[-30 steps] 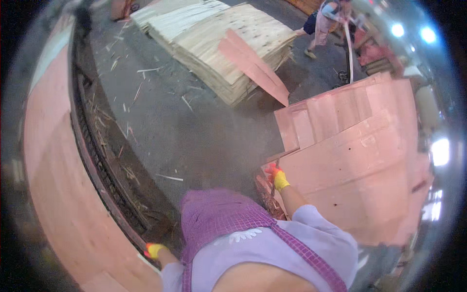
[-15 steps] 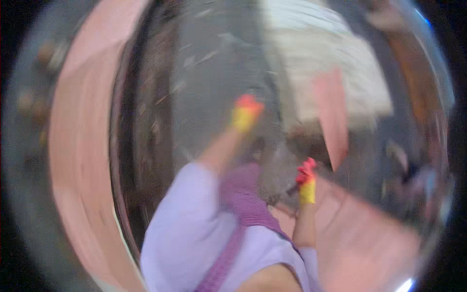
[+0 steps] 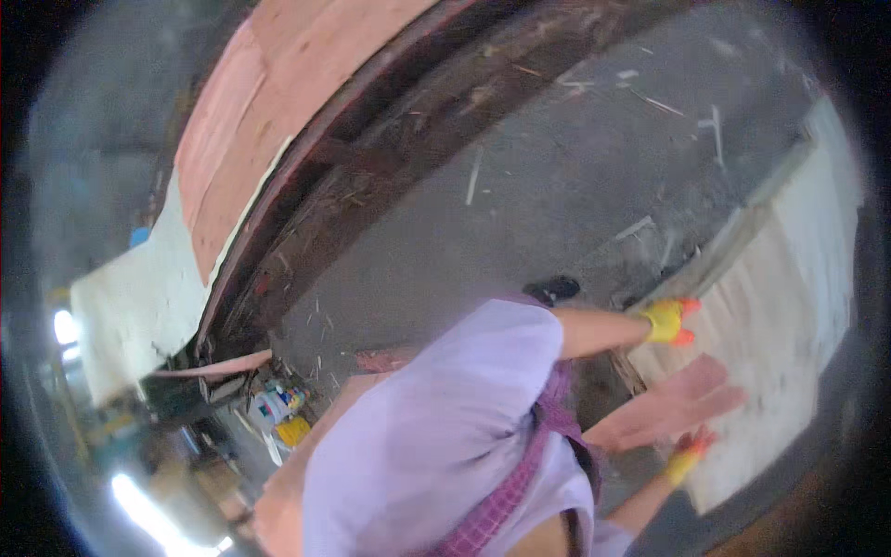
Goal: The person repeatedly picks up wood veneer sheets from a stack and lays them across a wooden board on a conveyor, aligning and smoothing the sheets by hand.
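Observation:
Both hands wear yellow gloves with orange-red fingers. My left hand (image 3: 670, 321) reaches over the edge of a pale wood sheet pile (image 3: 756, 320), open, its fingers apart and nothing in them. Below it, my right hand (image 3: 689, 457) is by the lower edge of a pinkish veneer piece (image 3: 664, 404). Its fingers look stretched out, though blurred; whether they touch the veneer is hard to make out. The veneer piece has a split end and lies partly across the pale sheets.
A long stack of pinkish veneer sheets (image 3: 278, 102) rests on a dark frame (image 3: 371, 130) at the upper left. Thin wood scraps (image 3: 473, 176) litter the grey floor (image 3: 418, 241). A white container (image 3: 276, 404) stands at the lower left, near more pinkish sheets (image 3: 320, 436).
My view has swung round, bringing the pale pile to the right. My left hand has moved from above the floor to over the pale sheets; my right hand is now beside the veneer piece.

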`<action>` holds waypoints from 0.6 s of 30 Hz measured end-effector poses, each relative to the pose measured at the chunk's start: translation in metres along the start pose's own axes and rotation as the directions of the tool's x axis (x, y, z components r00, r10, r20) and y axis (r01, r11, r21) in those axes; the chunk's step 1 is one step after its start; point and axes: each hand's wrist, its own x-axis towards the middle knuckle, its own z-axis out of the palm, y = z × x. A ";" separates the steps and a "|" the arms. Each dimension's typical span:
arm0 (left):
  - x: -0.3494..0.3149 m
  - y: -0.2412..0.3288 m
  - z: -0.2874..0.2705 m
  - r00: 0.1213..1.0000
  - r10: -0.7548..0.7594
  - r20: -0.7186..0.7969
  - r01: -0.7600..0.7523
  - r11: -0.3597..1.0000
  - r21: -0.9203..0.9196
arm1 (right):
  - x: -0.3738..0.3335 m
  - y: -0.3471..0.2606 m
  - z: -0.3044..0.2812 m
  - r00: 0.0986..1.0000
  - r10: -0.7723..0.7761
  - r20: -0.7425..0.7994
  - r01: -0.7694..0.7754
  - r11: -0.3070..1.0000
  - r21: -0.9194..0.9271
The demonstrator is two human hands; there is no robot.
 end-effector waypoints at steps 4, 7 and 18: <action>0.039 -0.026 0.009 0.990 0.092 -0.109 -0.097 0.994 -0.043 | 0.062 -0.028 0.010 0.970 -0.038 0.240 0.095 0.968 -0.232; 0.053 -0.004 0.002 0.977 0.214 -0.022 -0.208 0.965 0.158 | 0.082 -0.042 0.041 0.931 -0.231 0.283 0.263 0.961 -0.080; 0.134 -0.020 0.164 0.923 0.038 0.384 -0.308 0.672 0.674 | 0.098 -0.001 0.022 0.983 -0.128 0.130 0.165 0.929 -0.330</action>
